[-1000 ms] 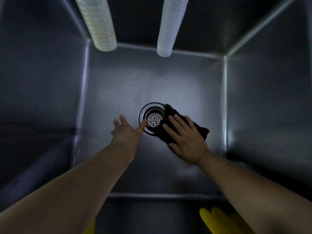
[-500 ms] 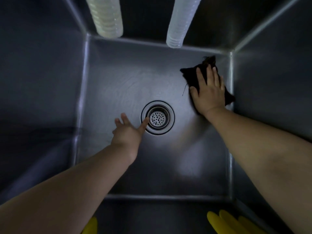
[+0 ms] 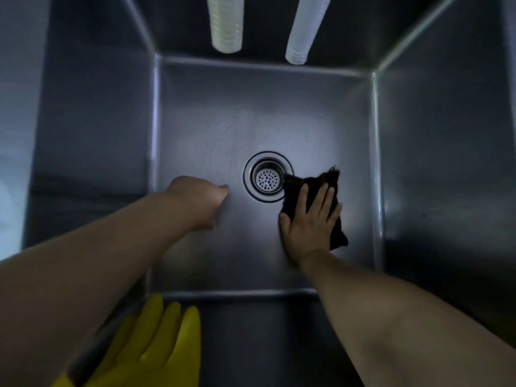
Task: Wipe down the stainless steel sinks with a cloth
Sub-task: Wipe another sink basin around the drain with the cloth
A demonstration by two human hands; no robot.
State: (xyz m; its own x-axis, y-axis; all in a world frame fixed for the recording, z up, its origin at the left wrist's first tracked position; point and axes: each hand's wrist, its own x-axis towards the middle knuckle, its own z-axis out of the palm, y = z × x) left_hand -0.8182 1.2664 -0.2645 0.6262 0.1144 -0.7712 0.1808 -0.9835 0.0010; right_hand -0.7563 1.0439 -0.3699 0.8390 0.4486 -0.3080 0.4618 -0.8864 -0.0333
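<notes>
1. Cloth [image 3: 318,185]: dark, bunched, flat on the floor of the sink [image 3: 223,129], at about 4 o'clock from the drain strainer [image 3: 267,177], its near edge touching or just overlapping the drain's ring

2. Your right hand [image 3: 310,222] lies on top of the cloth, fingers straight and spread, pressing it down rather than gripping it; part of the cloth sticks out past the fingertips toward 12 o'clock, and more shows past the hand at 4 o'clock

3. Your left hand [image 3: 199,198] sits at 9 o'clock from the drain, knuckles up, fingers curled under and holding nothing; it appears to rest on the sink floor as a brace, though contact cannot be confirmed

4. Two ribbed pale hoses [image 3: 226,26] hang down at 12 o'clock, ends above the back of the basin; a yellow rubber glove [image 3: 156,339] lies over the near edge at 7 o'clock

5. Judgement: floor wiping is under way; the walls and corners show no sign either way of being finished

6. Risk: with only a flat palm holding it, the loose front corner could fold under or catch on the strainer rim, so you drag a wad and leave streaks

7. Risk: a wet floor under the braced left fist could let it slide while you lean in

8. Risk: a long stroke toward 12 o'clock could knock the hoses
</notes>
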